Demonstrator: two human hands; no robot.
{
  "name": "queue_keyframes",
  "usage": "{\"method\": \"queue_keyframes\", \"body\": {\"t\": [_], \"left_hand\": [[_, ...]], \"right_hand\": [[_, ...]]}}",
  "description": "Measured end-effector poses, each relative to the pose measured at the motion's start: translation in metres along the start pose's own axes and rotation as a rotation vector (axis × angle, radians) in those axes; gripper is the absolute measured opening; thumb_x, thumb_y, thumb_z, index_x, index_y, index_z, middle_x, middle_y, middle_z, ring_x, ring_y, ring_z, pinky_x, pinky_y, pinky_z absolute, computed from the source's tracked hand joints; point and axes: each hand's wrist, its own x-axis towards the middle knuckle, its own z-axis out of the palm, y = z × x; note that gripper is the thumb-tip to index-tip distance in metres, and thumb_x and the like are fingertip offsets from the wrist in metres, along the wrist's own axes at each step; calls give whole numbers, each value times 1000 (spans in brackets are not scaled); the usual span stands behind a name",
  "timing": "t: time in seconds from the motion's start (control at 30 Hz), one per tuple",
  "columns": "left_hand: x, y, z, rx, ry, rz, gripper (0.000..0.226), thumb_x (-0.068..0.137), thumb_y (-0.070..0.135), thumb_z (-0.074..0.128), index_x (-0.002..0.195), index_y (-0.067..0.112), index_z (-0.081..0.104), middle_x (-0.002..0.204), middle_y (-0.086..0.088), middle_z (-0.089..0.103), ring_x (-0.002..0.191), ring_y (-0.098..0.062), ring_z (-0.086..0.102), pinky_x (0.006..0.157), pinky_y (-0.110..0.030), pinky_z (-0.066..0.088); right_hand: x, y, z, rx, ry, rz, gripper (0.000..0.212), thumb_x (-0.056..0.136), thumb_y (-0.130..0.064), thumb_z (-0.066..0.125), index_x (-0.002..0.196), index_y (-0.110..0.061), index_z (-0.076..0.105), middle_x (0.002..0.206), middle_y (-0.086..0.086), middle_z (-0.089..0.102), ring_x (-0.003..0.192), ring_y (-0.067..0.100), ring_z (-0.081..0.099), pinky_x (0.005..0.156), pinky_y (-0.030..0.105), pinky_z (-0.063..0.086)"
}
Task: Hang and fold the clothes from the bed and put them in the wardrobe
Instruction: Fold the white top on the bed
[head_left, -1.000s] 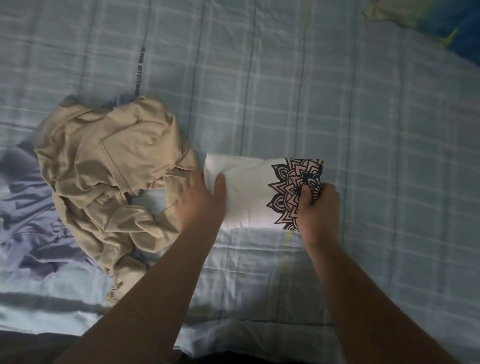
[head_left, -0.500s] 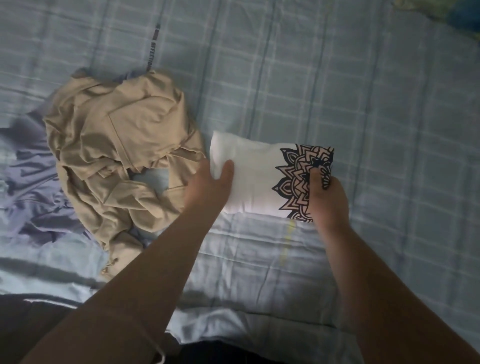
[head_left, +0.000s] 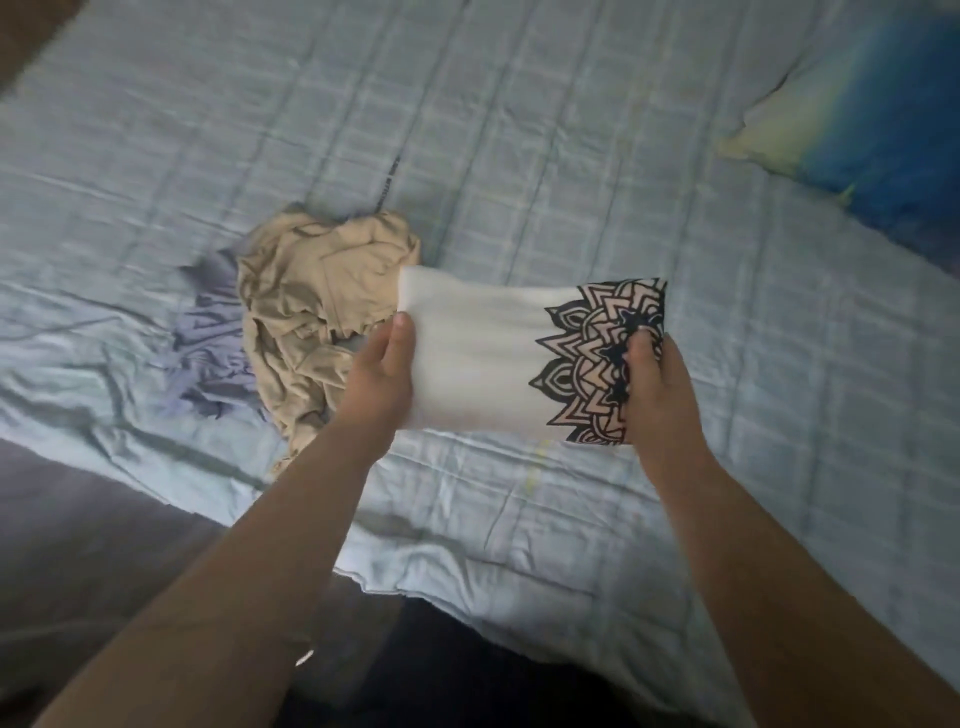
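Observation:
A folded white T-shirt (head_left: 483, 353) with a black mandala print on its right end is held up off the bed. My left hand (head_left: 382, 379) grips its left end, thumb on top. My right hand (head_left: 657, 384) grips the printed right end. A crumpled beige garment (head_left: 311, 312) lies on the bed just left of the shirt, with a lilac garment (head_left: 208, 353) partly under it.
The bed (head_left: 519, 156) has a pale blue checked cover; its near edge runs across the lower part of the view with dark floor (head_left: 93, 519) below. A blue and yellow pillow (head_left: 857, 130) lies at the far right.
Both hands have lifted the folded white shirt off the bed cover toward me. The view has pulled back, showing more of the bed and the pillow.

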Motion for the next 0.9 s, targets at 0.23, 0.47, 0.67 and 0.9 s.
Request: {"method": "queue_keyframes", "body": {"t": [0.23, 0.47, 0.67, 0.9], "left_hand": [[-106, 69, -64, -132, 105, 123, 45, 94, 64, 46, 116, 32, 69, 109, 8, 73, 101, -7, 68, 79, -24, 54], [-176, 129, -150, -231, 349, 247, 28, 102, 42, 50, 92, 31, 74, 85, 18, 74, 75, 13, 64, 66, -9, 48], [-231, 135, -257, -341, 630, 289, 28, 94, 61, 47, 94, 44, 69, 97, 25, 68, 100, -1, 62, 78, -23, 47], [-291, 89, -411, -471, 927, 330, 41, 88, 60, 49, 97, 28, 74, 99, 6, 74, 94, -15, 67, 82, -40, 57]], "right_hand": [[-92, -100, -32, 83, -111, -119, 23, 101, -54, 40, 90, -46, 59, 81, -46, 61, 78, -22, 59, 54, -1, 42], [-162, -192, -8, 92, -274, -303, 17, 89, -67, 39, 84, -73, 55, 86, -45, 61, 81, -18, 61, 68, 17, 51], [-224, -260, 67, 83, -448, -553, 19, 91, -64, 40, 91, -63, 60, 93, -36, 66, 85, -14, 63, 62, 3, 46], [-317, -302, 222, 44, -718, -698, 26, 93, -61, 39, 97, -47, 61, 100, -20, 69, 94, -3, 64, 84, 24, 51]]}}
